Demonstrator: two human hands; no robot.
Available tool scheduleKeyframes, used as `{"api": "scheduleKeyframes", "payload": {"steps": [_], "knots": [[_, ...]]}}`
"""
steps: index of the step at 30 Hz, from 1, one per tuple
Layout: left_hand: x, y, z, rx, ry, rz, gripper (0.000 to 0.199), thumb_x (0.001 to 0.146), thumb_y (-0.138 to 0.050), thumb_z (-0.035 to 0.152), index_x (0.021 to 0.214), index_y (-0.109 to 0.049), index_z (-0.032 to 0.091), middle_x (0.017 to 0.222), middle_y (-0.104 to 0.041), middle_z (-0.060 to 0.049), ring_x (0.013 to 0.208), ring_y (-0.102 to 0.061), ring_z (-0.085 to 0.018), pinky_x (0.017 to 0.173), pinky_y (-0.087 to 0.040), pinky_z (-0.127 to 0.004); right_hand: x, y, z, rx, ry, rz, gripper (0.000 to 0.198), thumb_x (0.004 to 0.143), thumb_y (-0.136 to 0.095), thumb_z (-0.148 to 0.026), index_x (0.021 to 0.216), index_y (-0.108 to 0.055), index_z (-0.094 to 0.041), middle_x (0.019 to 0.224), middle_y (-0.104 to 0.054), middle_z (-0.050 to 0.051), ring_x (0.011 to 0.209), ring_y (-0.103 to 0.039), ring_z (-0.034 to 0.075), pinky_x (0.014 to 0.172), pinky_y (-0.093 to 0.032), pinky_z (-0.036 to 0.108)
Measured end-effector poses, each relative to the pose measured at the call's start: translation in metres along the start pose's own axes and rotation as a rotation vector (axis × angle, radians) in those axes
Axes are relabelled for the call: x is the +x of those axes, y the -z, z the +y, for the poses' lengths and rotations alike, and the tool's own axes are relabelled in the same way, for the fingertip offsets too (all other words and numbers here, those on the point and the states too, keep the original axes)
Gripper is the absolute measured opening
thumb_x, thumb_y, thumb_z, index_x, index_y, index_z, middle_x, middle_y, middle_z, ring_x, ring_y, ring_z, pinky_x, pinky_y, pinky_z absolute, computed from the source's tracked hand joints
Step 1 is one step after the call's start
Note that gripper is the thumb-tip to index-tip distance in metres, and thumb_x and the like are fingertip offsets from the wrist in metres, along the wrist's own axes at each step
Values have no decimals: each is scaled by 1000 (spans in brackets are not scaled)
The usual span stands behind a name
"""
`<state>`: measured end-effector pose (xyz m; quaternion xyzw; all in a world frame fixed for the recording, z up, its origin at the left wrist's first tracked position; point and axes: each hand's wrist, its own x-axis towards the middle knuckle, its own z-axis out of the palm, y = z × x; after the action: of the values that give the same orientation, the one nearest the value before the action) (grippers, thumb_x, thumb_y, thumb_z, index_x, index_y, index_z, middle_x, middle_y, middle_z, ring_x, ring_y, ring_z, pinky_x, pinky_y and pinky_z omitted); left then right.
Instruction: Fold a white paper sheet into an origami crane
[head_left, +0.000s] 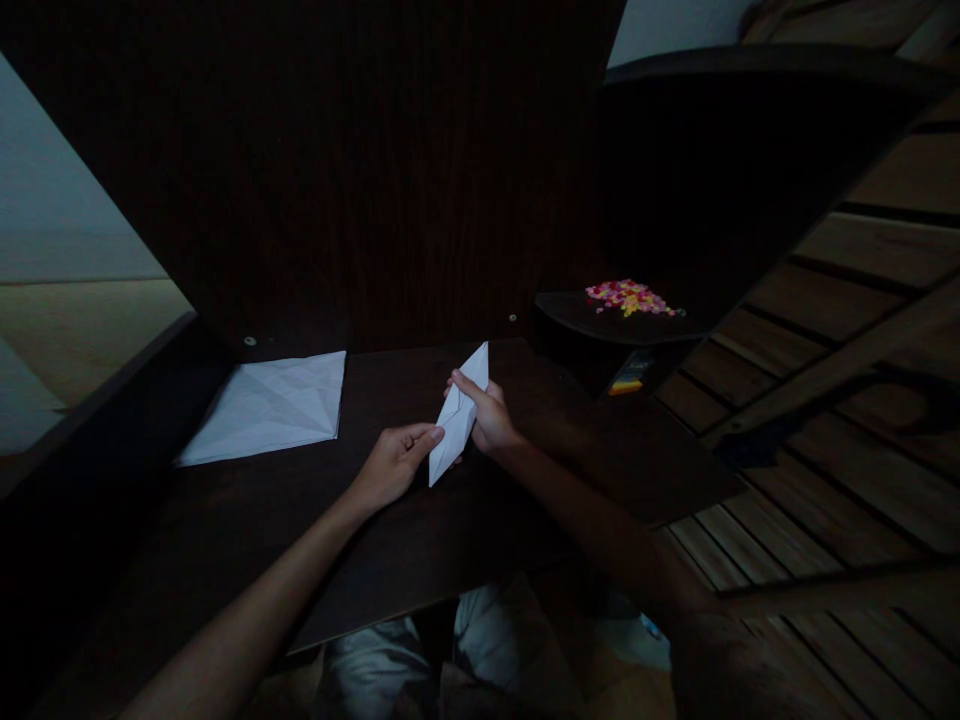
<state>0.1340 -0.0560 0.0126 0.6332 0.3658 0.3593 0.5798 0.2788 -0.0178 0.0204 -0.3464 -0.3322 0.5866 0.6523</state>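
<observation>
A narrow, pointed piece of folded white paper (459, 412) is held above the dark wooden table (300, 530), tilted with one tip up and one down. My left hand (394, 462) pinches its lower left edge between thumb and fingers. My right hand (489, 412) grips its right side, with the index finger laid across the upper part. Both hands meet at the paper near the middle of the table.
A creased white sheet (271, 405) lies flat at the table's back left. A dark chair seat (570, 310) at the right carries a heap of small pink and yellow bits (628, 297). Wooden floorboards (847, 400) run along the right. A dark panel stands behind the table.
</observation>
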Motion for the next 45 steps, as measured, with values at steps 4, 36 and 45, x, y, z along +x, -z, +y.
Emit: {"api": "scheduleKeyframes", "payload": {"steps": [4, 36, 45], "knots": [[-1, 0, 2, 38, -28, -26, 38, 85, -54, 45, 90, -71, 11, 80, -72, -8, 73, -64, -21, 68, -47, -28, -1, -1, -3, 22, -51, 43, 24, 60, -77, -35, 64, -64, -15, 56, -62, 0, 49, -53, 10, 49, -43, 22], [1, 5, -2, -2, -43, 129, 30, 76, -63, 43, 75, -65, 13, 61, -60, 1, 56, -52, -12, 54, -37, -22, 2, 0, 1, -55, 79, 32, 13, 66, -66, -29, 68, -67, -16, 64, -68, 2, 57, -59, 14, 55, -45, 24], [4, 7, 1, 5, -39, 191, 33, 72, -68, 42, 88, -70, 13, 75, -70, -3, 68, -61, -17, 63, -44, -25, -4, -4, 11, -145, 22, -65, 14, 63, -69, -29, 66, -67, -15, 59, -66, 2, 56, -59, 14, 55, -45, 24]]}}
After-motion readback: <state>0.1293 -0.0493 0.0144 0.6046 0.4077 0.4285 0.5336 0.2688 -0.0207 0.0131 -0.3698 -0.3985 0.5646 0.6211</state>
